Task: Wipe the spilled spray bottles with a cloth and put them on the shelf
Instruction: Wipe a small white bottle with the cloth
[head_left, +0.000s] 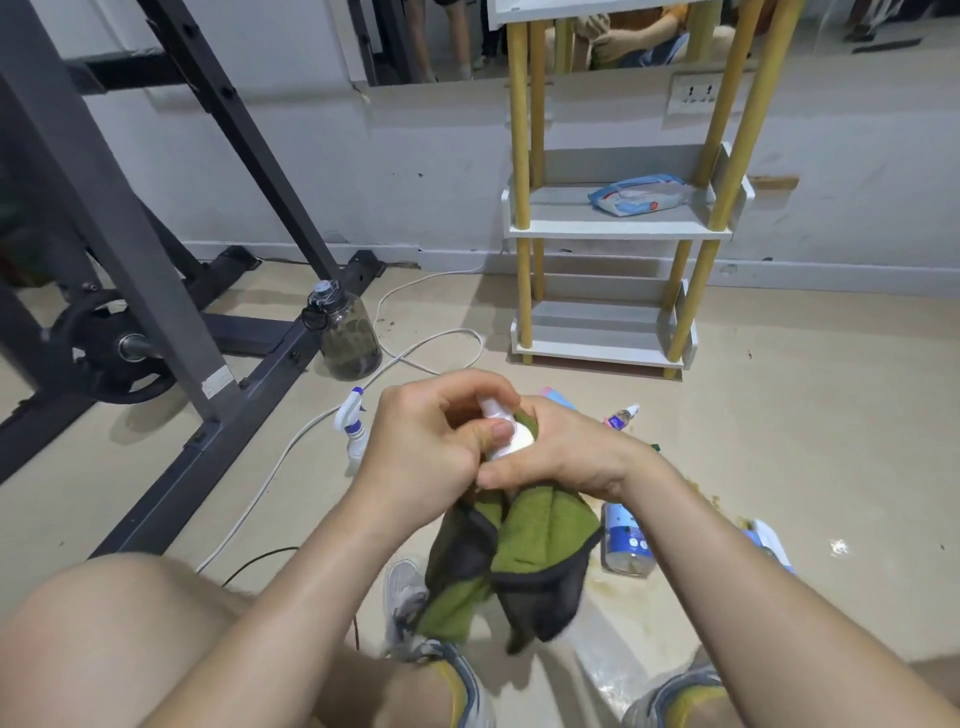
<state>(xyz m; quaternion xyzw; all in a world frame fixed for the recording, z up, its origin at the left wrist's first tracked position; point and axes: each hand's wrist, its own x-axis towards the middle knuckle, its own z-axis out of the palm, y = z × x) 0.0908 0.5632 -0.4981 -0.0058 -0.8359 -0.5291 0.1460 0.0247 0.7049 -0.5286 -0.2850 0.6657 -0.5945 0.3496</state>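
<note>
My left hand (431, 447) grips a small white spray bottle (506, 434) at the centre of the view. My right hand (566, 452) holds a green and black cloth (535, 551) wrapped round the bottle's lower part; the cloth hangs down between my knees. On the floor lie a white trigger spray bottle with a blue nozzle (353, 431), a small clear bottle (623, 415), a clear bottle with a blue label (626, 540) and a pale blue bottle (558, 397) partly hidden by my right hand. The white and yellow shelf unit (618, 228) stands against the wall ahead.
A pack of wipes (639, 195) lies on the middle shelf. A dark water jug (345, 332) and a white cable (415, 358) sit on the floor beside a black gym rack (171, 291) at left. A brownish spill (649, 587) stains the floor near my right foot.
</note>
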